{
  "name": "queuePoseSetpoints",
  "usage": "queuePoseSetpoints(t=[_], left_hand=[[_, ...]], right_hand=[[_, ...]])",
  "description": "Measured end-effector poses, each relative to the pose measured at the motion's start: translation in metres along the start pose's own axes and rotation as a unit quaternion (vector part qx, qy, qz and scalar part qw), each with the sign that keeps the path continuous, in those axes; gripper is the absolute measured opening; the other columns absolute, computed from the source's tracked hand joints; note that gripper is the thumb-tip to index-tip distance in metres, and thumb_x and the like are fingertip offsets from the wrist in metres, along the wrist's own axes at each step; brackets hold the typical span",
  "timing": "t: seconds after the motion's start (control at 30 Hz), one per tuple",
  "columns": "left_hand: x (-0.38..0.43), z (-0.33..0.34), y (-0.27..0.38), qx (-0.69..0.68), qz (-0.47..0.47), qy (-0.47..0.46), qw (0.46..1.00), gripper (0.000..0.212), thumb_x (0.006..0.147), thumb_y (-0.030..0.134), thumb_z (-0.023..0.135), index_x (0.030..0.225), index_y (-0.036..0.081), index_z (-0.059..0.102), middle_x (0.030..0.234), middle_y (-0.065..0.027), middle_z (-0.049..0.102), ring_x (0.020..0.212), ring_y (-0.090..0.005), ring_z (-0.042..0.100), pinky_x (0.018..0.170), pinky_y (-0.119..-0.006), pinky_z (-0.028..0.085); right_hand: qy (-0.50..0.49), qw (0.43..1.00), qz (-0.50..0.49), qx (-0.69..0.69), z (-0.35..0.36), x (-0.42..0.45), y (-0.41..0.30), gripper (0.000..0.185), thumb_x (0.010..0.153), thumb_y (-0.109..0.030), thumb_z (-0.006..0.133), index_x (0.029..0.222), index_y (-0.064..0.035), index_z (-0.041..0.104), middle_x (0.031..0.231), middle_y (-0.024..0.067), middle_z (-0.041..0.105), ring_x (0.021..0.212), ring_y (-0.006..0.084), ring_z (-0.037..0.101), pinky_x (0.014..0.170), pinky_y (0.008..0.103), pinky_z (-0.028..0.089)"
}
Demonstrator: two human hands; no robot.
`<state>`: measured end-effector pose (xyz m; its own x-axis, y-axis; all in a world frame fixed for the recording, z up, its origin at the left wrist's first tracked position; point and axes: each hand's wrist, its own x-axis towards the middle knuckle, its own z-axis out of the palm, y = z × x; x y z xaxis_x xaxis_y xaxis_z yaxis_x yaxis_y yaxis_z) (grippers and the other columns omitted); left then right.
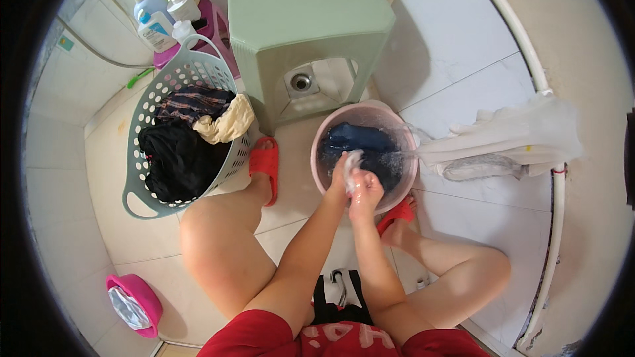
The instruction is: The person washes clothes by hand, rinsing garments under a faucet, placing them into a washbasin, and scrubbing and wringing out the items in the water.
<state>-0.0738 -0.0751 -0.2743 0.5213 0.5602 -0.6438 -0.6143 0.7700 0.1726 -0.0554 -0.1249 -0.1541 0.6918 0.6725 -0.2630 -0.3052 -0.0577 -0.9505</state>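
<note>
A pink plastic basin point(412, 158) on the floor holds water with a dark blue garment point(358, 138) soaking in it. Over its near part, both hands are close together on a small wet white cloth point(352, 162). My left hand point(340, 174) grips it from the left; my right hand point(365, 189), wet and curled, holds its lower end. Water streaks run from the right side of the basin towards a whitish fabric or bag point(501, 144) hanging by the wall pipe; its exact material is unclear.
A green plastic stool point(312, 15) stands beyond the basin, over a floor drain point(301, 83). At left is a perforated laundry basket point(131, 168) of clothes, with pump bottles point(156, 32) behind it. A magenta basin point(154, 302) lies lower left. A pipe point(533, 59) follows the right wall.
</note>
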Motion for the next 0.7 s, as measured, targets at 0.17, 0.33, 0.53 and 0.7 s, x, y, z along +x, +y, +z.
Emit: queuePoseSetpoints(t=[0.17, 0.33, 0.53, 0.7], left_hand=[[-0.008, 0.031, 0.002, -0.012, 0.093, -0.027, 0.995, 0.02, 0.086, 0.021, 0.047, 0.095, 0.005, 0.056, 0.076, -0.0037, 0.055, 0.065, -0.017, 0.056, 0.057, -0.03, 0.047], [-0.053, 0.076, 0.008, 0.158, 0.121, 0.108, 0.974, 0.02, 0.086, 0.016, 0.044, 0.094, 0.001, 0.056, 0.085, -0.0078, 0.059, 0.07, -0.0175, 0.059, 0.059, -0.029, 0.048], [-0.063, 0.071, 0.009, 0.167, 0.123, 0.086, 0.975, 0.023, 0.084, 0.021, 0.048, 0.098, 0.005, 0.056, 0.085, -0.0062, 0.057, 0.078, -0.0174, 0.054, 0.073, -0.03, 0.044], [-0.1, 0.079, 0.013, 0.203, 0.063, 0.155, 0.965, 0.034, 0.082, 0.028, 0.051, 0.109, 0.009, 0.05, 0.102, -0.0111, 0.05, 0.086, -0.0209, 0.048, 0.083, -0.036, 0.04]], right_hand=[[0.08, 0.935, -0.164, -0.303, -0.022, 0.034, 0.017, 0.025, 0.075, -0.013, 0.063, 0.062, -0.0006, 0.046, 0.062, 0.0106, 0.053, 0.05, 0.0202, 0.043, 0.05, 0.0296, 0.037], [0.102, 0.825, -0.223, -0.51, -0.073, 0.064, -0.027, 0.04, 0.071, -0.015, 0.063, 0.106, 0.0012, 0.051, 0.093, 0.0188, 0.057, 0.096, 0.0336, 0.051, 0.086, 0.0375, 0.04], [0.194, 0.905, -0.334, -0.178, -0.059, 0.011, -0.214, 0.016, 0.08, -0.003, 0.051, 0.094, 0.0028, 0.056, 0.098, 0.013, 0.059, 0.088, 0.0198, 0.057, 0.076, 0.0283, 0.045], [0.148, 0.875, -0.455, -0.079, -0.05, 0.026, -0.3, 0.035, 0.08, 0.0, 0.049, 0.115, 0.0027, 0.049, 0.113, 0.0149, 0.053, 0.103, 0.02, 0.052, 0.087, 0.0293, 0.041]])
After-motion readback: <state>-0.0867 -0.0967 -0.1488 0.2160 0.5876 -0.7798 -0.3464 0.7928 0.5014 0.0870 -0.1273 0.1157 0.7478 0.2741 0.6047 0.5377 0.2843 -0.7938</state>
